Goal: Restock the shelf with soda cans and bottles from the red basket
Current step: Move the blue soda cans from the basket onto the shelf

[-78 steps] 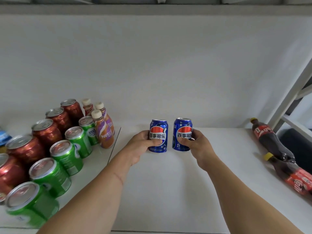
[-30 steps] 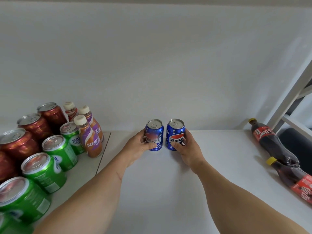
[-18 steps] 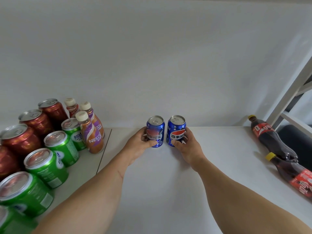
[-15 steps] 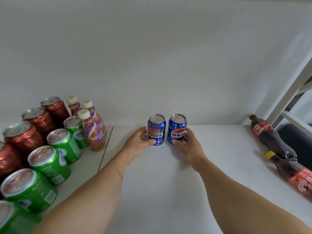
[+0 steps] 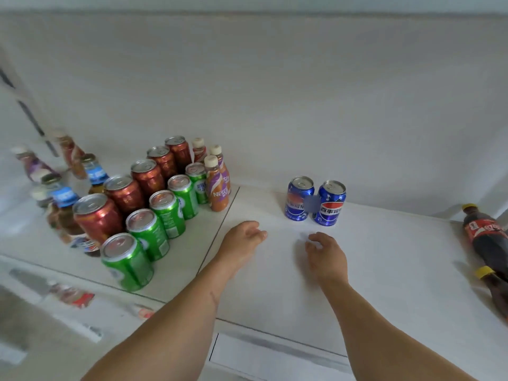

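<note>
On the white shelf (image 5: 384,270), rows of red and green cans (image 5: 154,204) stand stocked at left, two blue cans (image 5: 314,200) sit upright at the back, and both hands, left (image 5: 242,237) and right (image 5: 324,251), hover empty, grip loose; the basket's unseen.

Both forearms are bare with no sleeves; the left hand (image 5: 242,237) and right hand (image 5: 327,254) wear nothing.
</note>
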